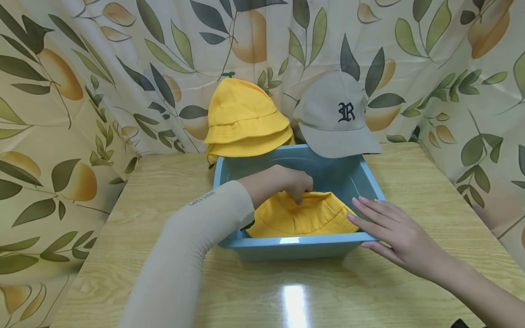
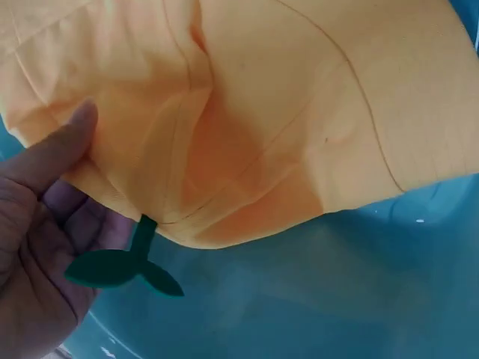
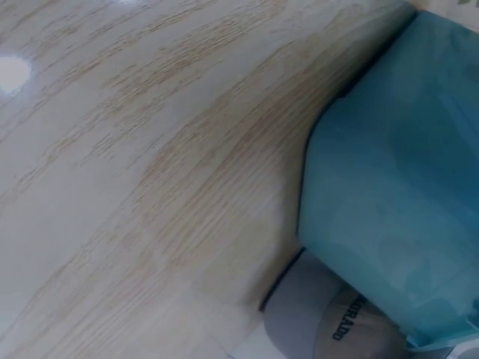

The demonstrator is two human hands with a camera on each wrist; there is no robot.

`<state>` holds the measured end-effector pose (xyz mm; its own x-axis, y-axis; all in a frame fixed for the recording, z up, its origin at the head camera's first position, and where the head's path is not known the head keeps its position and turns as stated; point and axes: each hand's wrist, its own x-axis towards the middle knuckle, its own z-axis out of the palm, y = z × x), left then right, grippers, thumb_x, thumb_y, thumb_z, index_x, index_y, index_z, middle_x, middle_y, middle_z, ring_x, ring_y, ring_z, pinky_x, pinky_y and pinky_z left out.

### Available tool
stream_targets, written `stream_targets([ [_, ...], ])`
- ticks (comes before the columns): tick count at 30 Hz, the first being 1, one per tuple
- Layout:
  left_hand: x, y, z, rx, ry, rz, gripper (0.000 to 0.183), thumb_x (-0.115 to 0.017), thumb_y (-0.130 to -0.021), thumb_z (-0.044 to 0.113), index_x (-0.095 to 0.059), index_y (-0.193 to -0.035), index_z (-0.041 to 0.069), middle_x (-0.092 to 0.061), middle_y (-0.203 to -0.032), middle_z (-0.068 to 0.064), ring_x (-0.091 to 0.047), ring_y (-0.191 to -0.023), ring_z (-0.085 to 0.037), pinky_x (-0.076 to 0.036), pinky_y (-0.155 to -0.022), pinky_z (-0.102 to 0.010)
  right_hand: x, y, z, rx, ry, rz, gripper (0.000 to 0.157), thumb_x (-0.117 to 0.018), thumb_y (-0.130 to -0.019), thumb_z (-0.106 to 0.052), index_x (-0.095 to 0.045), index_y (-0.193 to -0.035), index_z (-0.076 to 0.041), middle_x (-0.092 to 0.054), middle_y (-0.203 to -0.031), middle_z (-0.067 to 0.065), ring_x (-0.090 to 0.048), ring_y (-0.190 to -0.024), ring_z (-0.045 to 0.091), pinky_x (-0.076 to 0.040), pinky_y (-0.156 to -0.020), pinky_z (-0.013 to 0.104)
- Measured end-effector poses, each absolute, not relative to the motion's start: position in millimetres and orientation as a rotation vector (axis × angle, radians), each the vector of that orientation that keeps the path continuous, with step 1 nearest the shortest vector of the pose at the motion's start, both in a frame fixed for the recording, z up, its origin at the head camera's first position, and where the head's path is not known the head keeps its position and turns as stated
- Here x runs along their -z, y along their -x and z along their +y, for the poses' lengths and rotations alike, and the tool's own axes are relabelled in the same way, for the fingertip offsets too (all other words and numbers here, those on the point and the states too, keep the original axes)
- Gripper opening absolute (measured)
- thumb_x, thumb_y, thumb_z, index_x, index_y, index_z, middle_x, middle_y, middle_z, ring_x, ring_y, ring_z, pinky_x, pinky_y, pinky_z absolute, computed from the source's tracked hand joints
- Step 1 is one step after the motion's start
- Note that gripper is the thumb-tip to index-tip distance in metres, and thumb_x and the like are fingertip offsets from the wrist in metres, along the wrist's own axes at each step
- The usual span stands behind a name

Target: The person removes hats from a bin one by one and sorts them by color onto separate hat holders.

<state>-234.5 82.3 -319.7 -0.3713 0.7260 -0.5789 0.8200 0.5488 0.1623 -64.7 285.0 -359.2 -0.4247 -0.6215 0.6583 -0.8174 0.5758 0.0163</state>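
Note:
Inside a light blue plastic bin (image 1: 250, 243) lies a yellow bucket hat (image 1: 316, 216). My left hand (image 1: 293, 182) reaches into the bin and pinches the hat's crown. The left wrist view shows the thumb on top of the cloth and the other fingers underneath, beside a green sprout ornament (image 2: 123, 268) at the hat's tip. At the bin's front right corner my right hand (image 1: 398, 234) rests on the rim with its fingers extended. That hand is out of sight in the right wrist view, where the bin's outer side shows.
Behind the bin, stacked yellow hats (image 1: 246, 114) with a green sprout stand at the left. A grey cap (image 1: 332, 102) with a black letter R sits to their right, its visor over the bin's back rim. A patterned curtain (image 1: 254, 41) borders the wooden table (image 1: 164, 196).

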Motion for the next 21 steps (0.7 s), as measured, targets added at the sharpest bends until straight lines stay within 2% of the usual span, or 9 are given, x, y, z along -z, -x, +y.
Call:
stream_targets([
  [3, 313, 233, 82, 0.220, -1.242, 2.172, 0.003, -0.064, -0.091, 0.012, -0.061, -0.090, 0.011, -0.045, -0.076, 0.004, -0.043, -0.067, -0.010, -0.037, -0.059, -0.018, 359, 64, 285, -0.406, -1.140, -2.193, 0.048, -0.043, -0.100, -0.040, -0.062, -0.125, -0.003, -0.049, -0.140, 0.013, -0.038, -0.136, 0.022, -0.022, -0.115, 0.032],
  [6, 307, 234, 83, 0.256, -1.280, 2.166, 0.027, -0.059, -0.091, 0.005, -0.048, -0.067, 0.013, -0.031, -0.063, 0.003, -0.029, -0.054, -0.009, -0.026, -0.051, -0.019, 358, 64, 286, -0.412, -1.138, -2.198, 0.048, -0.043, -0.100, -0.040, -0.062, -0.124, -0.003, -0.049, -0.140, 0.012, -0.038, -0.136, 0.022, -0.022, -0.115, 0.032],
  [8, 303, 234, 83, 0.278, -1.306, 2.162, 0.037, -0.057, -0.091, 0.003, -0.040, -0.060, 0.014, -0.024, -0.059, 0.003, -0.021, -0.051, -0.008, -0.020, -0.050, -0.020, 359, 64, 286, -0.422, -1.133, -2.205, 0.048, -0.043, -0.100, -0.040, -0.062, -0.124, -0.003, -0.049, -0.141, 0.011, -0.037, -0.136, 0.022, -0.021, -0.115, 0.032],
  [21, 271, 237, 64, 0.262, -1.454, 2.208, 0.048, -0.060, -0.092, 0.007, -0.025, -0.059, 0.014, -0.015, -0.062, 0.002, -0.012, -0.057, -0.011, -0.015, -0.057, -0.022, 359, 65, 284, -0.457, -1.140, -2.184, 0.048, -0.043, -0.100, -0.039, -0.062, -0.124, -0.002, -0.051, -0.139, 0.013, -0.037, -0.136, 0.023, -0.021, -0.115, 0.032],
])
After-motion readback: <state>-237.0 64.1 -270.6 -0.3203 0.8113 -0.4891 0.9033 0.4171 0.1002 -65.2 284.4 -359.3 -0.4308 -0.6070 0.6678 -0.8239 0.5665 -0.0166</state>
